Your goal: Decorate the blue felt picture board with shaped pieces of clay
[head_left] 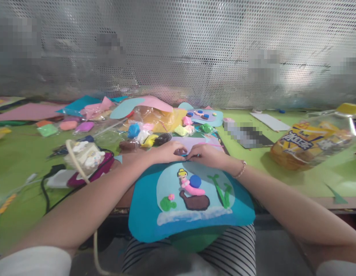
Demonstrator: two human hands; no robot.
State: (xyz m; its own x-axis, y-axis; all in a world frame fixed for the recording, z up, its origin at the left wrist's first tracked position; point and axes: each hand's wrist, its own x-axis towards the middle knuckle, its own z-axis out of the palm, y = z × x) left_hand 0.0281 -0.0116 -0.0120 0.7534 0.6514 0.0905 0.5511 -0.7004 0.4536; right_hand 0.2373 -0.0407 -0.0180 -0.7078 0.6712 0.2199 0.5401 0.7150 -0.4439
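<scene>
A blue foam craft board [241, 209] lies at the table's front edge, over my lap. On it is a clay picture of a small figure [188, 185] on a brown rock, with green plants and a lily pad. My left hand [166, 151] and my right hand [208, 155] meet at the board's far edge. Both have fingers curled and pinched together on something small that I cannot make out. A bracelet sits on my right wrist.
Small bags of coloured clay [143, 136] and pink and blue foam sheets [80, 107] lie beyond my hands. A pouch with a cord [86, 157] is at left. A yellow plastic snack bag [310, 147] is at right. A perforated metal screen [178, 50] stands behind the green table [17, 161].
</scene>
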